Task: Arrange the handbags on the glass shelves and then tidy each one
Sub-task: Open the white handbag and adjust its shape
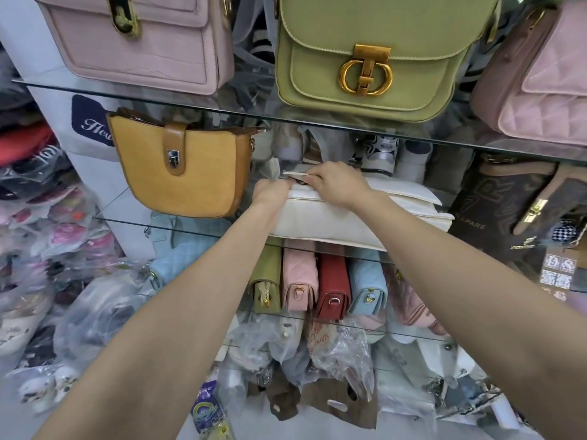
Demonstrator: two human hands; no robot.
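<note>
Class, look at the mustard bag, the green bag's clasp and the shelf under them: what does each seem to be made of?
Mustard bag: matte, suede-like body with a smoother tan leather-look strap, real or faux unclear. Green bag's clasp: metal, by its brassy shine. Shelf: clear glass, since goods show through it.

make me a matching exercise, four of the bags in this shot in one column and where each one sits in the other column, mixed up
Bags:
1. green bag with round gold clasp
2. mustard bag with strap clasp
3. white bag
4. red bag

Places:
A. standing in a row of bags on a lower glass shelf, between a pink one and a light blue one
B. middle shelf, under both hands
C. top glass shelf, centre
D. middle shelf, left of the hands

Pairs: 1-C, 2-D, 3-B, 4-A
</note>
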